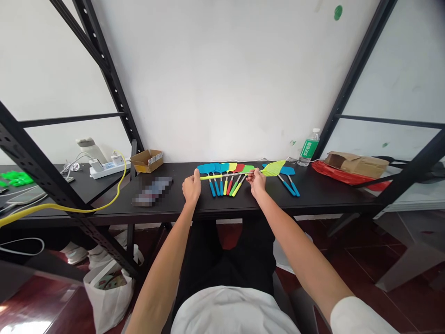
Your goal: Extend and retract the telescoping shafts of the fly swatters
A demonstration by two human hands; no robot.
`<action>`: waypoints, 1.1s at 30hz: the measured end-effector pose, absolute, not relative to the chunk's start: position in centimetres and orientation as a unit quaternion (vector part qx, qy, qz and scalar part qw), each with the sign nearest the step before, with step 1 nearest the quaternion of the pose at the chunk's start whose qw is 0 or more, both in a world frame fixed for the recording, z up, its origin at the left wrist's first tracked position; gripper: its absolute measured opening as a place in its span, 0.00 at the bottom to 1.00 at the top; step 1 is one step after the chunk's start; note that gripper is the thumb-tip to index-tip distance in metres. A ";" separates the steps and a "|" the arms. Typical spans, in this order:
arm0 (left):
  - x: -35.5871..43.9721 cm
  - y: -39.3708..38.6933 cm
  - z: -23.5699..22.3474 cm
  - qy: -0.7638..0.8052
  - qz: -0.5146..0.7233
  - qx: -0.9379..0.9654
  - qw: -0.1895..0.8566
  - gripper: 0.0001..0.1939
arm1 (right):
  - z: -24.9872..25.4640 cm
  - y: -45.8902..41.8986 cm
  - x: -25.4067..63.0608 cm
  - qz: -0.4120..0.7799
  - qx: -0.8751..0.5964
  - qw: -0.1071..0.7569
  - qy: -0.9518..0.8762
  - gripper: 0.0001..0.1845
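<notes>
A yellow-green fly swatter (274,168) is held level above the black table (181,195), its perforated head to the right. My left hand (192,187) is closed round the end of its handle. My right hand (257,182) pinches the thin shaft close to the head. Behind and below it lies a row of fly swatters with blue, yellow, red and green handles, among them a red swatter (230,185). To the right of my right hand rest blue swatters (288,171), their handles slanting toward me.
A small open cardboard box (149,162) and a blurred-out flat object (152,192) lie at left. Beyond the rack post are a power strip (109,168) and a yellow cable (120,183). A water bottle (309,148) and a brown paper bag (354,168) stand at right.
</notes>
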State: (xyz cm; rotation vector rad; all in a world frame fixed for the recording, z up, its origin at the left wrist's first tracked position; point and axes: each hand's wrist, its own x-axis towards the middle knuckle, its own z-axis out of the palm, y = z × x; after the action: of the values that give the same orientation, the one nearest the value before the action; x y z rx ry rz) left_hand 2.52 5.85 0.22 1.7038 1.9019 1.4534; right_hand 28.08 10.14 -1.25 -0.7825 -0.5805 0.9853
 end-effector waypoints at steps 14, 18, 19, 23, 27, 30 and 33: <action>2.3 7.4 -0.5 0.469 0.562 0.624 0.274 0.27 | -1.4 10.3 28.1 0.457 -0.366 0.761 -0.278 0.20; 2.0 8.1 -1.0 0.451 0.569 0.626 0.285 0.23 | -1.5 10.4 28.1 0.452 -0.370 0.763 -0.277 0.20; 2.0 8.3 -1.1 0.453 0.569 0.623 0.286 0.21 | -1.5 10.4 28.1 0.452 -0.370 0.763 -0.278 0.20; 1.9 8.8 -1.5 0.468 0.576 0.607 0.285 0.11 | -1.5 10.4 28.1 0.451 -0.372 0.761 -0.280 0.21; 1.8 9.0 -1.7 0.479 0.580 0.602 0.267 0.08 | -1.2 10.4 27.9 0.455 -0.376 0.761 -0.271 0.21; 1.7 9.0 -1.8 0.495 0.581 0.599 0.244 0.09 | -0.9 10.5 27.8 0.454 -0.385 0.764 -0.251 0.22; 1.8 8.9 -1.7 0.503 0.584 0.592 0.237 0.10 | -0.5 10.5 27.7 0.454 -0.388 0.766 -0.238 0.21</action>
State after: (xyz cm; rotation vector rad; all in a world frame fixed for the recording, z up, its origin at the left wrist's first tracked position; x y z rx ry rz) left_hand 1.75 8.93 -1.73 1.6235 1.3781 1.5999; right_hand 27.70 10.55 -0.47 -0.8435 -0.5169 0.9858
